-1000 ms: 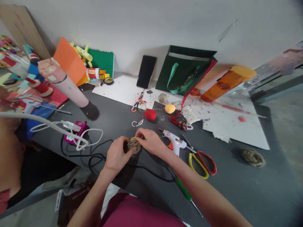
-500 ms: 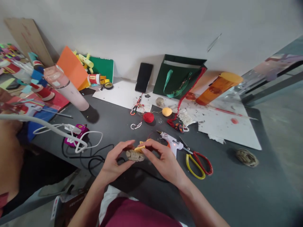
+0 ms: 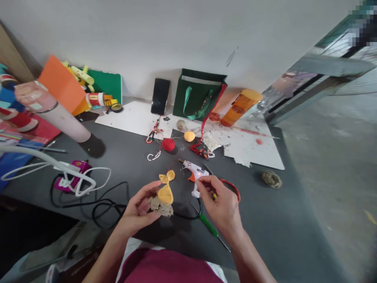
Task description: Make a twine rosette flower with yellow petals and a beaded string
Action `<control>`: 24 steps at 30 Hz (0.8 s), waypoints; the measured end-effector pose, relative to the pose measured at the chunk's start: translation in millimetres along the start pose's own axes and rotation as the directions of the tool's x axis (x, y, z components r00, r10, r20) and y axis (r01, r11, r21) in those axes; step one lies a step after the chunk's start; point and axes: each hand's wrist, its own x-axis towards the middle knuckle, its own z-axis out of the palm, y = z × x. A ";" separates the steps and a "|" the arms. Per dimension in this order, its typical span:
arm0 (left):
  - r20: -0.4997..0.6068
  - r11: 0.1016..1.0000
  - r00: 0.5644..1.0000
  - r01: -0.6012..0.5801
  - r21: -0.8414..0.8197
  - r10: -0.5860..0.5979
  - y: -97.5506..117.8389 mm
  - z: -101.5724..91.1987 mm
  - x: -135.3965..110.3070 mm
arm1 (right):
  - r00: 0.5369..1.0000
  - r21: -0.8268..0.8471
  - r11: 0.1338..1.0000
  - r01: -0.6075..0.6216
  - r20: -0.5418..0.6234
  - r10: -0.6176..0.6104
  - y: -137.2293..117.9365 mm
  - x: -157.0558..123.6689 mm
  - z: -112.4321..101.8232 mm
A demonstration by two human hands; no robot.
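Observation:
In my left hand [image 3: 140, 208] is a rough grey-brown lump [image 3: 161, 207], held between thumb and fingers. A yellow crocheted piece [image 3: 165, 194] stands up from it, with two small yellow lobes at its top. My right hand [image 3: 221, 200] is apart from it, thumb and forefinger pinched together beside the handle of a white glue gun [image 3: 194, 173] with an orange trigger. Whether anything is in that pinch is hidden. Scissors with red [image 3: 232, 188] and yellow handles lie partly under this hand. A green-handled hook-like tool [image 3: 209, 225] rests below it.
Red yarn ball [image 3: 168, 144], yellow ball [image 3: 189, 136] and bead string [image 3: 153, 156] lie ahead. Behind stand a phone [image 3: 160, 96], green bag [image 3: 196, 96] and orange bottle [image 3: 240, 108]. Left are a pink bottle [image 3: 67, 122], purple box [image 3: 73, 177] and cables. Twine coil [image 3: 271, 179] is right.
My right hand has let go of the yellow crocheted piece and moved right toward the glue gun. The left hand keeps the lump, now tilted with the yellow part upright. The camera view has turned right.

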 end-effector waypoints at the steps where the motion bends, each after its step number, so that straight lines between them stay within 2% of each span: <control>1: -0.007 1.000 1.000 -0.004 -0.007 0.004 -2.4 0.1 0.4 | 0.999 -0.139 0.990 -0.015 -0.043 0.009 9.7 -2.4 -3.7; 3: -0.008 1.000 1.000 -0.006 0.002 0.006 -6.7 1.2 1.9 | 0.996 -0.363 0.928 -0.080 -0.066 0.060 25.7 -6.1 -6.2; 5: -0.025 1.000 0.999 -0.024 0.011 0.025 -9.9 3.4 4.1 | 0.988 -0.514 0.844 -0.154 -0.054 0.147 34.2 -7.0 -1.6; 8: -0.068 0.999 0.997 -0.035 0.029 0.037 -12.0 7.7 6.6 | 0.961 -0.629 0.743 -0.229 -0.024 0.275 33.8 -2.0 12.2; 10: -0.074 0.998 0.997 -0.026 0.056 0.031 -12.6 9.4 7.1 | 0.940 -0.639 0.719 -0.273 -0.018 0.341 31.1 3.5 20.4; 13: -0.055 0.996 0.997 -0.048 0.071 0.052 -14.9 8.9 5.9 | 0.915 -0.496 0.780 -0.381 -0.078 0.397 33.8 10.1 25.8; 16: -0.043 0.994 0.994 -0.099 0.056 0.101 -18.2 6.4 4.2 | 0.902 -0.311 0.848 -0.429 -0.104 0.418 45.9 13.3 24.8; 20: -0.070 0.994 0.992 -0.099 0.055 0.103 -19.1 2.7 3.3 | 0.908 -0.147 0.896 -0.418 -0.045 0.416 57.8 12.6 21.0; 22: -0.086 0.997 0.994 -0.057 0.057 0.061 -17.8 1.0 3.6 | 0.911 -0.073 0.908 -0.413 -0.013 0.413 54.8 9.7 20.0; 24: -0.099 0.998 0.994 -0.036 0.050 0.041 -15.7 -0.4 4.5 | 0.902 0.078 0.899 -0.431 0.027 0.430 45.7 5.2 19.9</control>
